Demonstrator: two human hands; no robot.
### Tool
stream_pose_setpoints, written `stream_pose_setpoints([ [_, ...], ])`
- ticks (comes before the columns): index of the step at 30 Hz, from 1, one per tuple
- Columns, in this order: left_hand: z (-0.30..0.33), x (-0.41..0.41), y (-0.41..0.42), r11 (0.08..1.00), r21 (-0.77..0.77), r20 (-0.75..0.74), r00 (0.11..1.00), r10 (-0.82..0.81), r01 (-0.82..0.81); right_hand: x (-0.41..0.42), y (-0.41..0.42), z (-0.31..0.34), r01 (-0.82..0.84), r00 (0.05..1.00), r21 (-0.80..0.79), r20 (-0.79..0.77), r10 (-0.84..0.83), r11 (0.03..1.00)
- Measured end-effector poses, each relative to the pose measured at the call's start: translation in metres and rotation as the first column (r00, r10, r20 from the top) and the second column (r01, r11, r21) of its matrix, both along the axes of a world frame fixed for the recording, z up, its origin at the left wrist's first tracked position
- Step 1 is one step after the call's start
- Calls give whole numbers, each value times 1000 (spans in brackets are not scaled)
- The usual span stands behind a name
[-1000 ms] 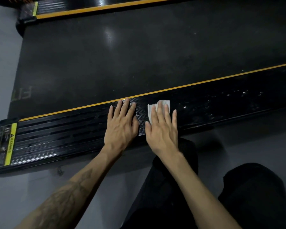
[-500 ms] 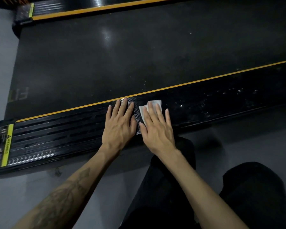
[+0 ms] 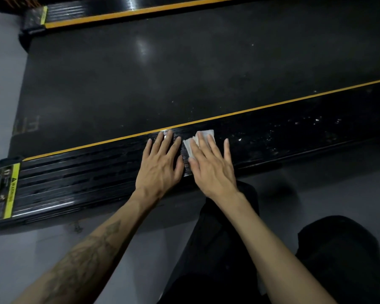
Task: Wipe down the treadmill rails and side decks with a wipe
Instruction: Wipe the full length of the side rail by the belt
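Right hand (image 3: 213, 170) slid wipe (image 3: 201, 138) leftward (flat on side deck (image 3: 86, 178)).

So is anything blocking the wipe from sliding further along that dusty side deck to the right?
Nothing visible. The right hand presses the wipe flat on the near side deck, and the speckled stretch to its right lies bare. The left hand rests on the other side.

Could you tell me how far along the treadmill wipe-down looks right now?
Early. In hand: the right hand presses the wipe flat on the near side deck, left hand beside it. Left: white specks remain to the right; the far side deck shows no wiping.
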State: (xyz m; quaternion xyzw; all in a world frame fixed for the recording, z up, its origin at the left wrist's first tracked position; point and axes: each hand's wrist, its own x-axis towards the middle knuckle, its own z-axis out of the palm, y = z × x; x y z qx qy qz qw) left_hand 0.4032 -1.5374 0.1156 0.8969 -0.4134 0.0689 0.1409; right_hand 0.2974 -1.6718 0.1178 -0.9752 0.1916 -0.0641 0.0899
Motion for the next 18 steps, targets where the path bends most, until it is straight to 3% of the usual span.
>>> stream_pose_setpoints([
  [6,1,-1,-1,1000,-1,15,1000,-20,20,-19,15,-2,110,990,25,81,-112,994],
  [11,2,-1,0,1000,3,5,1000,-21,21,-7,4,0,-27,1000,5,-2,27,1000],
  [18,2,-1,-1,1000,-7,2,1000,-28,28,-28,16,-5,150,986,4,73,-150,989],
])
